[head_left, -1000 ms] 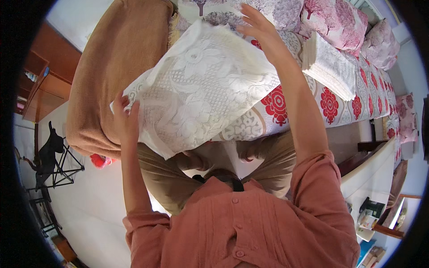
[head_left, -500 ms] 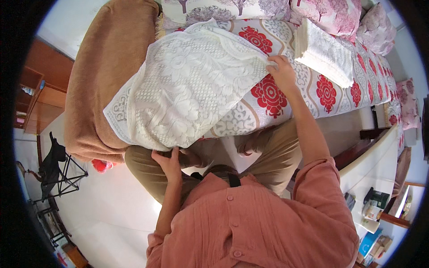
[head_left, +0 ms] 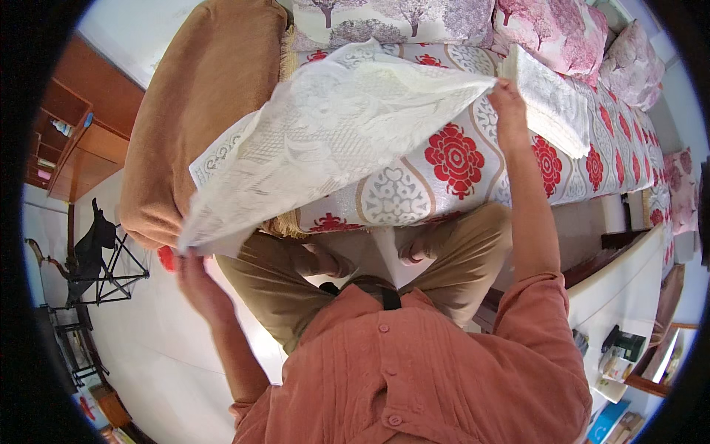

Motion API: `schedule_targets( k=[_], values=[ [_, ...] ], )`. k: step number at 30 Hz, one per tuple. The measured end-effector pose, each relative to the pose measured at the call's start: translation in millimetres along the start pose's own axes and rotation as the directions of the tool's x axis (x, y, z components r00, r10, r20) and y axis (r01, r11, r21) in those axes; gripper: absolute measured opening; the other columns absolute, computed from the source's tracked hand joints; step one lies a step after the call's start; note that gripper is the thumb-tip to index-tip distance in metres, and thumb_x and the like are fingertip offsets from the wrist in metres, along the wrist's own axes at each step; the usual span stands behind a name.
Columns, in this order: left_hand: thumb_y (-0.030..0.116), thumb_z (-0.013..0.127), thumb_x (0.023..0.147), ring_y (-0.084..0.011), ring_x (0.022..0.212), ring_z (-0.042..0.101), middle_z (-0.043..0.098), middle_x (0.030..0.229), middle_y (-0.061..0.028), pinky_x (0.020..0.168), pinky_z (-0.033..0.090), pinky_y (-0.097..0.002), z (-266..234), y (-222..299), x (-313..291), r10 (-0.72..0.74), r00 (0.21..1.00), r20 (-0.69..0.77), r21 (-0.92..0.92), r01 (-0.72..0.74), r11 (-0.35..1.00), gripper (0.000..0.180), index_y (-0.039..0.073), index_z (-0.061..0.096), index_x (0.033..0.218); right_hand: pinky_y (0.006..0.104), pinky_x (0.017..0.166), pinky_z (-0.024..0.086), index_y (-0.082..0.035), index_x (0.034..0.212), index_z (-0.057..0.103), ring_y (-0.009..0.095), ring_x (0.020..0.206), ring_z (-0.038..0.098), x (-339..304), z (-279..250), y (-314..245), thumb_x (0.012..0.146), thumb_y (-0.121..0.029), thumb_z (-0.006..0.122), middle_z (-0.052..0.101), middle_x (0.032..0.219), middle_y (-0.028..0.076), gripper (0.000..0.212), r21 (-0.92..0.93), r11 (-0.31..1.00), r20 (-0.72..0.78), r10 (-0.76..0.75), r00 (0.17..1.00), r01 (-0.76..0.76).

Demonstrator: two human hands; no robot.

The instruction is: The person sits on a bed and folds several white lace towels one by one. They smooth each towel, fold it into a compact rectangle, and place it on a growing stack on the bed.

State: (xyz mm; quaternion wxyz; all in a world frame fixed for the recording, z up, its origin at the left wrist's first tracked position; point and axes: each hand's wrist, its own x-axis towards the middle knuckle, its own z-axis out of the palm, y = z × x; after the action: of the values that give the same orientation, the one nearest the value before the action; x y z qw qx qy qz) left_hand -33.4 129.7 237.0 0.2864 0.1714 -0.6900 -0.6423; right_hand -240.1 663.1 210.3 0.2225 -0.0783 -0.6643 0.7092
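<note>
Left hand (head_left: 201,285) and right hand (head_left: 510,111) have moved farther apart since the earlier frame, drawing the white lace cloth (head_left: 318,129) into a diagonal between them, near left to far right, over the patterned seat cover (head_left: 399,194). Right arm reaches forward, fingers pinching one corner; the left, lower and blurred, seems to pinch the opposite end.

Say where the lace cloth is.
In the head view, left of centre, the lace cloth stretches between the left hand and right hand, partly over the patterned cover.
</note>
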Motion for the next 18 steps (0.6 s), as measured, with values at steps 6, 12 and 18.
schedule_targets(
  k=[6, 12, 18],
  values=[
    [0.019, 0.053, 0.103, -0.0204, 0.116, 0.057, 0.060, 0.124, -0.0130, 0.100, 0.044, -0.0350, -61, 71, 99, 0.326, 0.944, -0.044, -0.049, -0.328, 0.944, 0.032, -0.003, 0.056, 0.125, 0.0261, 0.078, 0.045, -0.007, 0.101, 0.062, 0.009, 0.083, 0.053, 7, -2, -120, 0.097, -0.011, 0.054, 0.059, 0.090, -0.002, 0.010, 0.096, 0.950, -0.046, -0.295, 0.954, 0.298],
    [0.016, 0.054, 0.102, -0.0213, 0.121, 0.057, 0.058, 0.133, -0.0144, 0.107, 0.043, -0.0362, -40, 168, 162, 0.478, 0.868, -0.136, -0.081, -0.491, 0.868, 0.040, 0.000, 0.052, 0.139, 0.0390, 0.098, 0.047, -0.005, 0.124, 0.060, 0.029, 0.108, 0.062, -31, -11, -248, 0.095, -0.012, 0.059, 0.067, 0.114, 0.013, 0.030, 0.242, 0.951, 0.516, -0.295, 0.804, 0.194],
    [0.017, 0.058, 0.100, -0.0186, 0.118, 0.058, 0.063, 0.129, -0.0114, 0.102, 0.046, -0.0296, 45, 133, 293, 0.339, 0.937, 0.085, 0.039, -0.344, 0.938, 0.033, 0.003, 0.061, 0.130, 0.0275, 0.091, 0.047, -0.006, 0.126, 0.065, 0.013, 0.100, 0.059, 30, -23, -213, 0.095, -0.015, 0.059, 0.066, 0.116, 0.004, 0.033, -0.294, 0.921, 0.420, -0.116, 0.900, 0.256]
  ],
)
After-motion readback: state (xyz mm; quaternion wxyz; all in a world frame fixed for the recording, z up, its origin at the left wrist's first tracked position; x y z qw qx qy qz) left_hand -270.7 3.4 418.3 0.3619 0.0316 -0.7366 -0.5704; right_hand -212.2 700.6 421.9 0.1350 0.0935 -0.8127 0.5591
